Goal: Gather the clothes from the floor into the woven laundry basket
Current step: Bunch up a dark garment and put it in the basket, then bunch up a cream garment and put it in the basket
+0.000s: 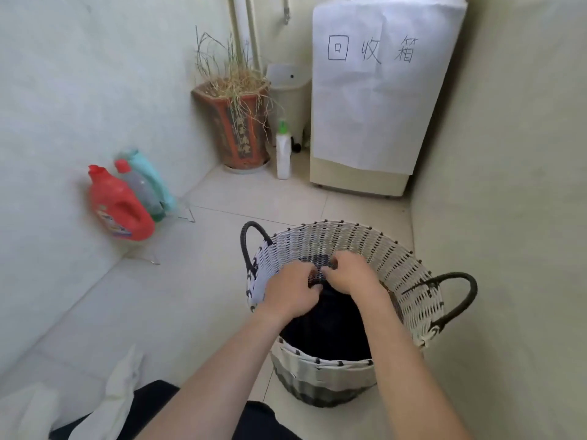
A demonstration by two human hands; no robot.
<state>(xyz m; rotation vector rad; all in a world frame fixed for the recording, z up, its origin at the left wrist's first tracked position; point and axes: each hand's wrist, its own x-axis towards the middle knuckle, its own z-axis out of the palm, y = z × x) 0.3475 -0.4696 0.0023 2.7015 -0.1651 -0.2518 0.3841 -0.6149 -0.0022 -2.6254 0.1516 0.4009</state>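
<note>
The woven laundry basket (403, 268), white with black handles, stands on the tiled floor against the right wall. A dark garment (330, 328) fills its inside. Both hands are over the basket's mouth. My left hand (290, 289) and my right hand (352, 274) each pinch the garment's top edge, fingers curled, side by side. A white cloth (117, 389) lies on the floor at lower left, partly over another dark garment (158, 395) near the bottom edge.
Red, grey and teal detergent bottles (119, 206) sit in a wire rack by the left wall. A potted dry plant (236, 122), a white bottle (283, 154) and a paper-covered box (374, 100) stand at the back. Bare tiles lie left of the basket.
</note>
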